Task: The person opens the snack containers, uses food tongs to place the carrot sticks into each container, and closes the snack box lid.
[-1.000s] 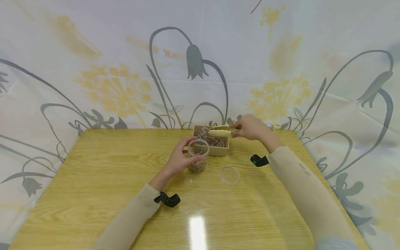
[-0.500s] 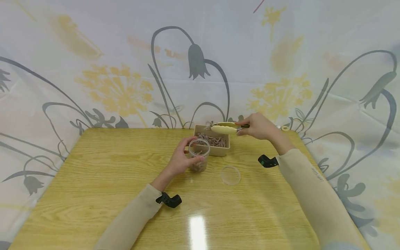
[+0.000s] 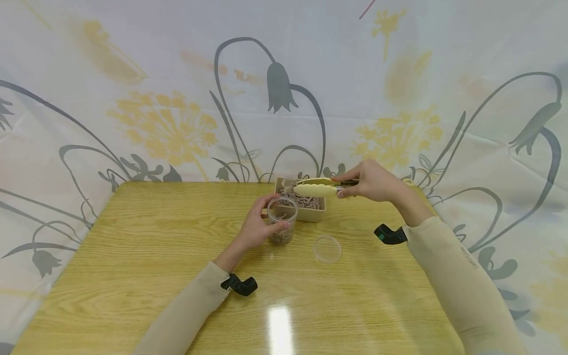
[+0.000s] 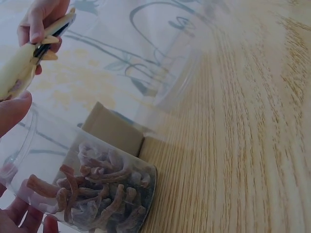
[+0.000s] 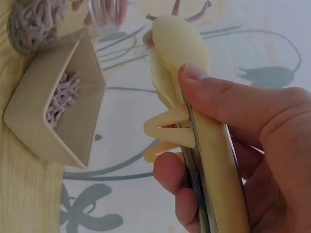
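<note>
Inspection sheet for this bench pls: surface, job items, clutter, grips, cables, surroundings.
Surface: wood-grain table, light glare near its front edge.
Job items: clear jar, open, brown strips inside; beige box just behind it, also holding strips; contact between the two cannot be told. Yellow tongs over the box, strips sticking out of their tips. Clear disc, likely a lid, flat on the table.
Clutter: nothing seen.
Grips: left grip holds the jar; right grip holds the tongs. Black device at left wrist, another at right.
Cables: nothing seen.
Surroundings: flower-print backdrop behind and at both sides.
</note>
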Available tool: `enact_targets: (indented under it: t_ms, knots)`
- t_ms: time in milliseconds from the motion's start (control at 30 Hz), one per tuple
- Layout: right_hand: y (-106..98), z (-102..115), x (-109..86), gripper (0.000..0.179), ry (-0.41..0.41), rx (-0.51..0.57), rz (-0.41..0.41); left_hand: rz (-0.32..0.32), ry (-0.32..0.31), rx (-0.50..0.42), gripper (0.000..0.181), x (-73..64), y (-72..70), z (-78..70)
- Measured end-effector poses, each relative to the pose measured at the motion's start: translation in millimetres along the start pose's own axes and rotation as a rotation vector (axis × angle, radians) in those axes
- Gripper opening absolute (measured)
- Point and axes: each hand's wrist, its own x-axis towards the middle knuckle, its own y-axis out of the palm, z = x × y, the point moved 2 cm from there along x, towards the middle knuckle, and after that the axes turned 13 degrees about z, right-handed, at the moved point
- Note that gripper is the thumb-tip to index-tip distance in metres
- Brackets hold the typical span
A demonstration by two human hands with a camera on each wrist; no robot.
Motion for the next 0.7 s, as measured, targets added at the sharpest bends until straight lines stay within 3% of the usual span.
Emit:
enact_targets:
  t_ms: [300, 700]
  knots:
    - [7, 13, 2.8, 0.042, -0.081, -0.024, 0.097, 0.006, -0.021, -0.007, 0.078, -0.9, -1.3, -0.2]
    - [16, 19, 14.6, 0.04, -0.045, -0.076, 0.157, 0.013, -0.03, -0.004, 0.082, -0.5, -1.2, -0.1]
